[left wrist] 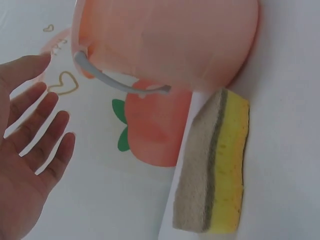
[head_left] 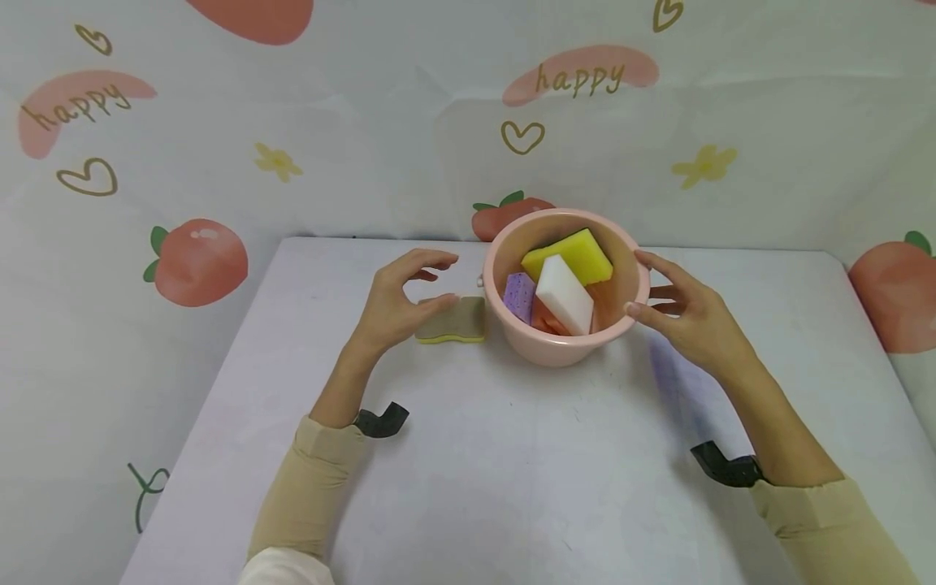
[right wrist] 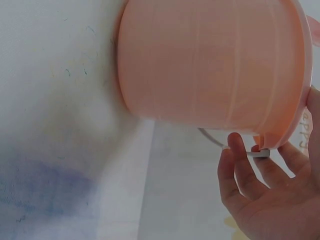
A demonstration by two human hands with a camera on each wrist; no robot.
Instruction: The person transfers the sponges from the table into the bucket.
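Note:
A pink bucket (head_left: 544, 349) stands at the back of the table. Inside it are a yellow sponge (head_left: 578, 253), a white sponge (head_left: 565, 296), a purple sponge (head_left: 519, 296) and something orange-red, partly covered. At the bucket's right side my right hand (head_left: 687, 317) holds the rim with thumb and fingertips, its other fingers by the grey handle (right wrist: 260, 153). My left hand (head_left: 398, 301), holding nothing, hovers left of the bucket with thumb and fingers spread apart. Just beside it a grey-and-yellow scouring sponge (left wrist: 212, 165) lies on the table, its left part behind my thumb in the head view.
The white table (head_left: 512, 487) ends at a backdrop (head_left: 409, 122) printed with fruit, hearts and words. A dark curved strap piece sits on each wrist. A purplish stain (right wrist: 45, 190) marks the table right of the bucket.

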